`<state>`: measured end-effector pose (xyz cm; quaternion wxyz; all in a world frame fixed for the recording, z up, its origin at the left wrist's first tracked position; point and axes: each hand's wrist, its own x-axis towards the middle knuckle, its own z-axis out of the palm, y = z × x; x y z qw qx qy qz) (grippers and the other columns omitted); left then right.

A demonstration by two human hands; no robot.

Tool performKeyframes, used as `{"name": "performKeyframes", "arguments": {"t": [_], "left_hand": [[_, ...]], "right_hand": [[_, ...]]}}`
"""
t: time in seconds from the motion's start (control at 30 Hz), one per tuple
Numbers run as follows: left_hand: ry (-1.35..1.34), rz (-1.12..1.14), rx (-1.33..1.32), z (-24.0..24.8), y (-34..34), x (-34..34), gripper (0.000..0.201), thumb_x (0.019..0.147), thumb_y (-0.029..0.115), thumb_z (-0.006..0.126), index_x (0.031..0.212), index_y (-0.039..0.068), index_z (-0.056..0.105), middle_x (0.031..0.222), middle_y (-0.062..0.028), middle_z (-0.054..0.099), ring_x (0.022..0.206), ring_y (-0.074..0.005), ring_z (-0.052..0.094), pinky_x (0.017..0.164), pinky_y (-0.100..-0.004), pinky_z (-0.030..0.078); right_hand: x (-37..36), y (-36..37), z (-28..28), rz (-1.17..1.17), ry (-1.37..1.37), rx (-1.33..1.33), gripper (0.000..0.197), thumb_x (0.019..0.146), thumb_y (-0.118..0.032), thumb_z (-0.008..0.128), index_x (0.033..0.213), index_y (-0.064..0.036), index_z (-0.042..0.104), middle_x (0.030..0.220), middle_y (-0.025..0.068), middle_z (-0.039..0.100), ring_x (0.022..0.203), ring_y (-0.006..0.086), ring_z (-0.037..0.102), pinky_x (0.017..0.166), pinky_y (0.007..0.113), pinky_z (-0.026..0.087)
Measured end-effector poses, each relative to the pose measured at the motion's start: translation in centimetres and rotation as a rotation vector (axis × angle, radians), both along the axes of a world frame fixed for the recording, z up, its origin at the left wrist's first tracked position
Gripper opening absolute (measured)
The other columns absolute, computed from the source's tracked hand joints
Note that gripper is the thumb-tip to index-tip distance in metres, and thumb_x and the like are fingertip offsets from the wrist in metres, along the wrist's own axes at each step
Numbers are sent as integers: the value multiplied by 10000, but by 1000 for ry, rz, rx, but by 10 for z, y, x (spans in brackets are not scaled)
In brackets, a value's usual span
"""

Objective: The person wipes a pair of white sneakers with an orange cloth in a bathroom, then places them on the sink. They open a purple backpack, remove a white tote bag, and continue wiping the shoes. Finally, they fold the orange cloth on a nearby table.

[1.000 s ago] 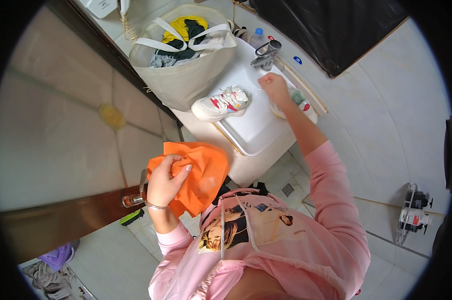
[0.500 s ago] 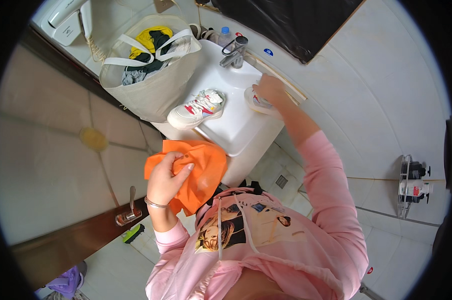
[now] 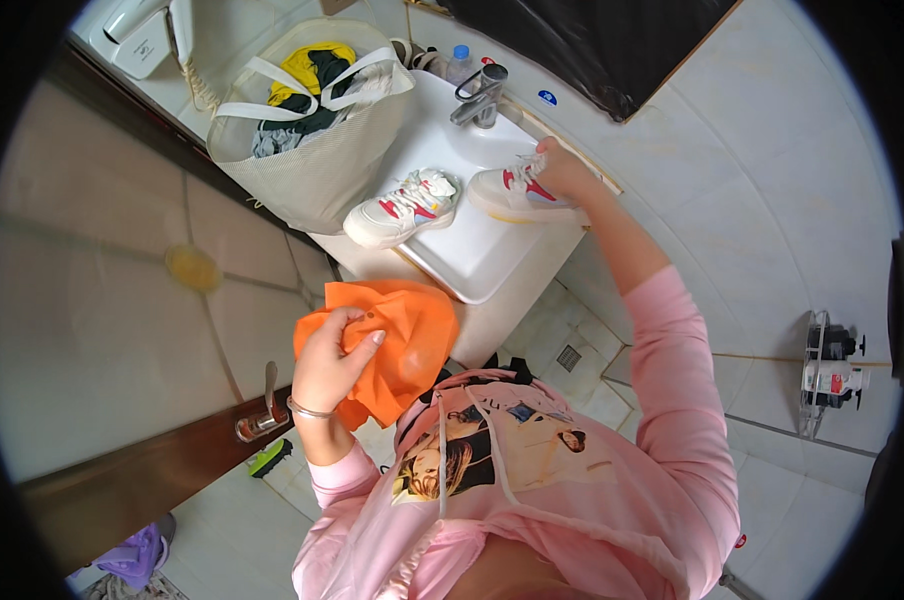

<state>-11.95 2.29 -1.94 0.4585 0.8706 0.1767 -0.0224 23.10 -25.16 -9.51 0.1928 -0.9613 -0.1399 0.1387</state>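
My left hand (image 3: pixel 330 365) is closed on an orange cloth bag (image 3: pixel 407 345), thumb on top, in front of the sink counter. The bag hangs loose and creased, with a bracelet on the wrist behind it. My right hand (image 3: pixel 569 172) grips a white sneaker (image 3: pixel 507 197) with red and blue patches at its heel end, over the right side of the white sink (image 3: pixel 472 280). Its toe points left; my fingers are partly hidden behind the shoe. The matching sneaker (image 3: pixel 397 212) rests at the sink's left edge, laces up.
A white mesh tote (image 3: pixel 302 180) full of clothes stands left of the sink. Behind the basin are a chrome faucet (image 3: pixel 483 98) and a plastic bottle (image 3: pixel 460 66). A door handle (image 3: pixel 262 422) juts out at left; a wire rack (image 3: pixel 822 375) hangs on the right wall.
The sneaker in my right hand has been lifted and turned, so its side and laces now show. My left hand keeps its hold on the orange bag. The view has shifted slightly.
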Motion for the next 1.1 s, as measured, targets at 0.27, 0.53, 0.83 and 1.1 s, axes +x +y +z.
{"name": "performKeyframes", "arguments": {"t": [0.27,0.53,0.83,1.1], "left_hand": [[-52,14,16,-6,9,-2,377,840,233,706,1092,-14,574,917,-112,657,552,-118,567,545,-269,465],[4,66,68,9,7,-10,377,835,233,712,1079,-18,571,833,-97,645,517,-116,546,504,-272,447],[-44,24,77,5,3,-10,391,831,242,717,1090,-13,572,970,-118,664,541,-125,564,528,-275,469],[6,22,67,6,-3,-4,394,831,244,717,1091,-14,573,953,-117,665,557,-133,572,550,-270,472]], "right_hand": [[-34,-5,20,107,456,591,544,750,-92,590,1274,-157,459,834,36,548,665,103,490,547,251,386],[-72,58,-56,76,567,732,559,746,-109,606,1282,-118,447,894,80,592,706,130,550,579,275,436],[-49,48,-106,21,1017,904,294,905,-164,478,1075,3,649,1011,74,671,905,124,612,773,297,488],[-44,48,-94,130,1129,825,350,965,-270,513,1146,13,612,1096,79,660,990,133,617,872,272,476]]}}
